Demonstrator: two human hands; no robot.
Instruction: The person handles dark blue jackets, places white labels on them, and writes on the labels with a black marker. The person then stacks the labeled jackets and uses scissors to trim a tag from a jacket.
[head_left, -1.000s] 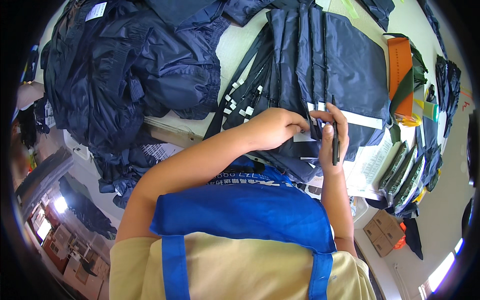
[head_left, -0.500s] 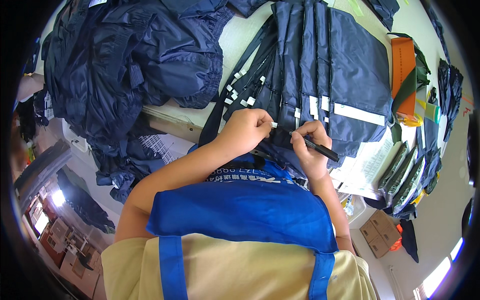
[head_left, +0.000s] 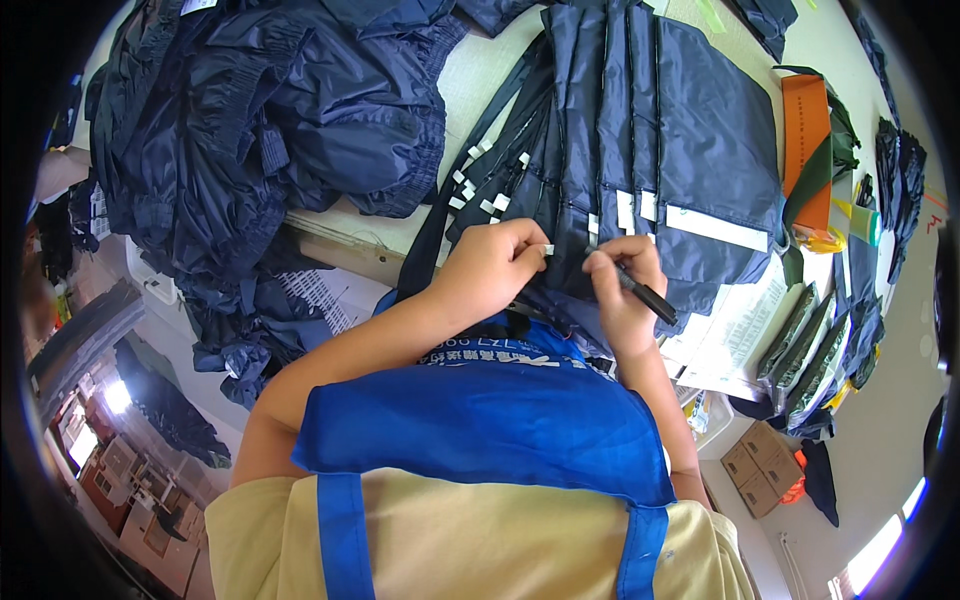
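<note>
Between thumb and forefinger, my left hand [head_left: 495,262] pinches a small white label [head_left: 548,250] at the near edge of a stack of dark navy garments [head_left: 712,150]. My right hand [head_left: 628,290] is closed round a black marker pen [head_left: 648,298]. Its writing end points left toward the pinched label, a short gap away. The garments lie overlapped in a fan, several with small white tags along their edges. A longer white strip [head_left: 718,228] runs across the top garment on the right. My fingers hide part of the label.
A heap of navy garments with gathered elastic edges [head_left: 300,110] covers the table's left. To the right stand an orange box [head_left: 806,140], a roll of yellow tape [head_left: 822,240], printed paper sheets [head_left: 735,335] and several plastic-wrapped packets [head_left: 805,350]. Cardboard boxes [head_left: 762,468] sit lower right.
The pen has drawn back slightly right from the label, and my right fingers have shifted a little on it. My left hand keeps its pinch almost in place.
</note>
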